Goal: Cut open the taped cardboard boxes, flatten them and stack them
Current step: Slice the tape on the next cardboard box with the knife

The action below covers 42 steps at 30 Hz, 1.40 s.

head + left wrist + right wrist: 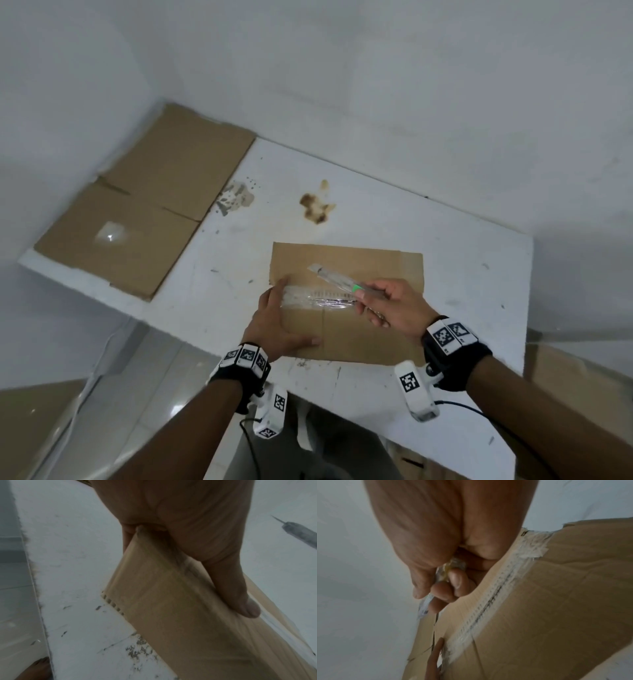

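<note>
At frame centre on the white surface (445, 274), the left hand (277, 325) presses flat the brown taped cardboard box (376, 339), its clear tape seam (315, 301) running left-right toward the right hand (394, 305) clenching a clear-handled utility knife (337, 278).

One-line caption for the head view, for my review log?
Left hand steadies taped brown cardboard box while right hand holds clear green-tabbed utility knife.
</note>
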Tool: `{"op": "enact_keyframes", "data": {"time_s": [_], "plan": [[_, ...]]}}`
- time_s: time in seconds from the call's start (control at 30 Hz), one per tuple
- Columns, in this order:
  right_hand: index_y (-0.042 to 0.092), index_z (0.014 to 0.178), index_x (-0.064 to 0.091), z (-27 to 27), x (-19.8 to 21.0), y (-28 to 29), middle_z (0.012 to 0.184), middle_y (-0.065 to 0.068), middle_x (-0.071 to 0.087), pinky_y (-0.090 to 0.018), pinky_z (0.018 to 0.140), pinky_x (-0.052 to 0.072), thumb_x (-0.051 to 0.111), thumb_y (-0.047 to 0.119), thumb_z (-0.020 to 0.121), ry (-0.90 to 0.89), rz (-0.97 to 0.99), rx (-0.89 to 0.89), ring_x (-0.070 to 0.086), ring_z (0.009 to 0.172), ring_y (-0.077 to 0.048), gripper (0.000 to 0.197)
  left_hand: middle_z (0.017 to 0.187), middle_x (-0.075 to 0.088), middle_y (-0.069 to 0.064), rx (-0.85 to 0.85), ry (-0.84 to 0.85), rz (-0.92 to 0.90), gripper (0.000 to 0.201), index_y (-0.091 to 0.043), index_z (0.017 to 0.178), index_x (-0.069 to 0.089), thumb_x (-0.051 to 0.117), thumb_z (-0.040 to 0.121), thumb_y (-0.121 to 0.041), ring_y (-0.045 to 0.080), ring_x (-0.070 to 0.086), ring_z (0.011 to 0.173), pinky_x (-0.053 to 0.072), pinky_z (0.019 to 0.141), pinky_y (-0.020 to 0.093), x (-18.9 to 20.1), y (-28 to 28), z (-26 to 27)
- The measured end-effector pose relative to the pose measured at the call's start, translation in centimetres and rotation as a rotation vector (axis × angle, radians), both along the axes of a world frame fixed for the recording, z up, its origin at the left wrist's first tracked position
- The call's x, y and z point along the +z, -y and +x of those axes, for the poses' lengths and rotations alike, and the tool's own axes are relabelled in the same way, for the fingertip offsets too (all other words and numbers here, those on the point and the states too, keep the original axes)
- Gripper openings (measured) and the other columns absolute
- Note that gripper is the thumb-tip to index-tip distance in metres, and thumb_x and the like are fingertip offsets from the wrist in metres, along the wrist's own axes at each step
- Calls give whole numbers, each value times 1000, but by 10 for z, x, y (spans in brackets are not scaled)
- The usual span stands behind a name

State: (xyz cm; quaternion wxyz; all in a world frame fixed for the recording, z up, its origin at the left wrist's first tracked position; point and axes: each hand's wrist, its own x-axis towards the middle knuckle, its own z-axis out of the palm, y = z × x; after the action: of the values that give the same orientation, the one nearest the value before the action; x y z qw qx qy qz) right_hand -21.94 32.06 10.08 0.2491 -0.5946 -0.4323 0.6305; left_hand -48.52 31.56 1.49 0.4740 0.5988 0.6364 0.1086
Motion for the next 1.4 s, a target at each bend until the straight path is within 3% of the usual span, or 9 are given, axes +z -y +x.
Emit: {"op": "enact_keyframes", "data": {"time_s": [0.2, 0.33, 0.5, 0.6, 0.93, 1.07, 1.17, 1.27, 1.4], "plan": [[9, 95, 76, -5, -2, -13, 73, -7, 72, -22, 46, 40, 73, 24, 92, 164, 147, 121, 48, 46, -12, 16, 142, 40, -13, 144, 77, 67, 116, -55, 145, 24, 88, 49, -71, 19, 58, 117, 57, 93, 47, -8, 11, -1], [20, 122, 71, -19, 6, -23, 102, 6, 75, -18, 71, 48, 65, 29, 97, 434, 394, 546, 64, 77, 4, 27, 142, 42, -14, 166, 102, 75, 116, -58, 144, 23, 89, 49, -71, 15, 58, 112, 56, 95, 42, -11, 13, -1], [21, 132, 63, -46, 10, -35, 109, -4, 72, -39, 85, 53, 52, 27, 104, 707, 548, 822, 66, 99, -22, 31, 142, 41, -14, 188, 123, 64, 116, -61, 143, 24, 93, 50, -63, 16, 59, 112, 55, 96, 41, -12, 13, 0], [16, 123, 64, -54, 13, -40, 103, -6, 67, -39, 81, 52, 49, 27, 105, 808, 559, 880, 65, 99, -27, 26, 143, 41, -13, 202, 126, 64, 116, -60, 145, 24, 93, 51, -63, 16, 57, 115, 54, 97, 44, -15, 14, -1], [26, 141, 56, -66, 29, -38, 119, -7, 65, -40, 88, 51, 49, 25, 105, 857, 563, 929, 63, 107, -27, 37, 147, 42, -2, 227, 157, 124, 105, -56, 152, 17, 75, 66, -73, 22, 53, 126, 48, 105, 44, -20, 22, 7], [31, 140, 56, -62, 15, -32, 101, -1, 67, -31, 69, 50, 53, 17, 103, 908, 522, 971, 66, 85, -21, 40, 148, 42, 0, 214, 124, 138, 101, -51, 155, 18, 79, 75, -62, 23, 53, 127, 47, 101, 37, -22, 22, 6], [33, 141, 55, -51, 14, -32, 111, -4, 68, -30, 71, 43, 49, 23, 105, 920, 517, 924, 66, 95, -25, 38, 149, 41, -1, 216, 109, 137, 100, -54, 154, 17, 79, 76, -60, 23, 53, 127, 49, 102, 41, -21, 22, 7], [33, 140, 57, -37, 14, -28, 100, -1, 68, -21, 60, 42, 50, 24, 105, 923, 481, 925, 65, 82, -19, 37, 150, 40, -3, 202, 58, 136, 100, -54, 154, 14, 78, 77, -61, 24, 54, 126, 52, 99, 46, -20, 21, 7], [32, 138, 59, -15, 21, -28, 126, 1, 67, -28, 78, 49, 52, 25, 104, 993, 463, 871, 66, 102, -18, 36, 153, 38, -3, 181, 23, 130, 98, -58, 152, 10, 74, 78, -63, 27, 56, 125, 54, 96, 52, -17, 21, 9]]}}
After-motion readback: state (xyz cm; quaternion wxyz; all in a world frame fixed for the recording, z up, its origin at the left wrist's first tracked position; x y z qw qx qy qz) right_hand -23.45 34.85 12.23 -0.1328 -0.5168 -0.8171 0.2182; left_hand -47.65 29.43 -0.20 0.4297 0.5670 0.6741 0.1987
